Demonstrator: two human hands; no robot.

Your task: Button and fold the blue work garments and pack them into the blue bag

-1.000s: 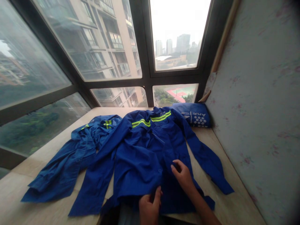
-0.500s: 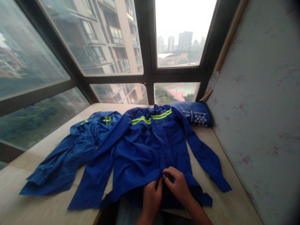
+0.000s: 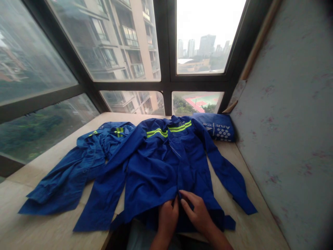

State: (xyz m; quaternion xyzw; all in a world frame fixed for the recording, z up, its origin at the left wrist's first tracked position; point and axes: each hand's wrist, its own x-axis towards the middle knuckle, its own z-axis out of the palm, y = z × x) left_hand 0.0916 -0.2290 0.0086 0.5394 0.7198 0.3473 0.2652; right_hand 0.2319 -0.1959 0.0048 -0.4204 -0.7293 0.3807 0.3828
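A blue work jacket (image 3: 153, 170) with yellow-green reflective stripes across the chest lies spread front up, its collar toward the window and its sleeves out to both sides. At the bottom of its front opening, my left hand (image 3: 168, 215) is closed on the hem, fingers partly tucked under the cloth. Beside it, my right hand (image 3: 195, 208) pinches the edge of the front placket with thumb and forefinger. The two hands nearly touch. Small fasteners under the fingertips cannot be made out.
Another blue jacket (image 3: 88, 159), crumpled, lies to the left under the spread jacket's sleeve. A rolled blue bag with white print (image 3: 221, 128) sits at the back right corner. The pale sill (image 3: 15, 194) meets windows behind and at left, and a flowered wall (image 3: 283, 139) at right.
My right hand's fingers have loosened slightly and straightened at the placket, shifting a little down. The left hand stays on the hem. The view has shifted slightly.
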